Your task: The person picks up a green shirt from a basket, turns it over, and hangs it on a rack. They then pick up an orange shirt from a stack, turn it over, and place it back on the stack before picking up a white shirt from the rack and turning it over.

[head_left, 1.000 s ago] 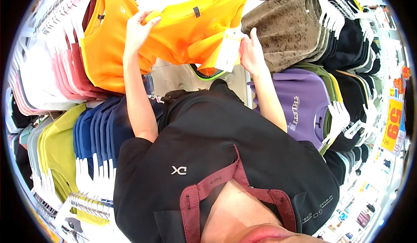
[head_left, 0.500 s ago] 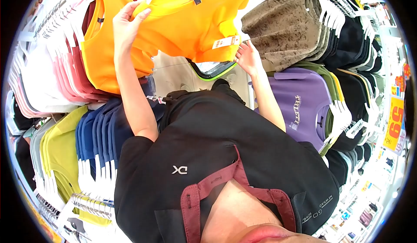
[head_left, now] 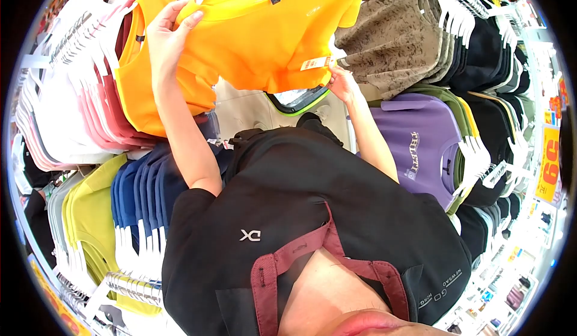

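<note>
The left hand point(head_left: 166, 39) pinches a bright orange fabric T-shirt point(head_left: 258, 42) near its collar; the right hand point(head_left: 342, 85) seems to grasp its lower edge beside a white paper tag point(head_left: 315, 64). Pale tiled floor point(head_left: 237, 109) opens below the hem.

Orange shirt point(head_left: 258, 39) spread between both hands, dark neck label showing.

The left hand point(head_left: 168, 36) pinches the orange shirt point(head_left: 258, 45); the right hand point(head_left: 342, 85) holds it beside a white tag point(head_left: 315, 64). Purple shirts point(head_left: 399, 129) hang nearby.
</note>
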A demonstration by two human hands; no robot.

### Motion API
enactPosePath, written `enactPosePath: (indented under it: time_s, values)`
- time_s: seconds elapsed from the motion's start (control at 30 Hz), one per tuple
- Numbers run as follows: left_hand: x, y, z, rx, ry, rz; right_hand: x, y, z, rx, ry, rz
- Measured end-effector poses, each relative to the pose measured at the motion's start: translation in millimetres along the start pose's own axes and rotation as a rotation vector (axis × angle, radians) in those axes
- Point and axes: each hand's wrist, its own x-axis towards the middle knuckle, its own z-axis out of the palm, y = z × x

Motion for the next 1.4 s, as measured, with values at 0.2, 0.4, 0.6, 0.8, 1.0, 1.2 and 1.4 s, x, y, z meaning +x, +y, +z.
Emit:
enactPosePath:
  time_s: [0.2, 0.4, 0.6, 0.8, 1.0, 1.2, 1.4]
  values:
    - [1, 20, -7, 0.019, 0.003, 0.028, 20, 6, -35, -0.032, -0.061, -0.011]
    - [4, 29, -11, 0.064, 0.047, 0.033, -13, -4, -9, -0.322, 0.022, -0.174]
    - [5, 27, -10, 0.061, 0.035, 0.019, -11, -6, -18, -0.459, 0.046, -0.284]
    - [4, 30, -5, 0.09, 0.023, 0.01, -9, -9, -14, -0.299, 0.071, -0.288]
    - [5, 35, 3, 0.064, 0.005, 0.026, -23, -21, -1, -0.151, -0.01, -0.166]
    - [14, 40, 4, 0.06, -0.025, 0.032, -52, -38, 21, -0.357, -0.046, -0.254]
    - [37, 39, 3, 0.075, -0.102, 0.066, -48, -34, 6, -0.385, -0.059, -0.226]
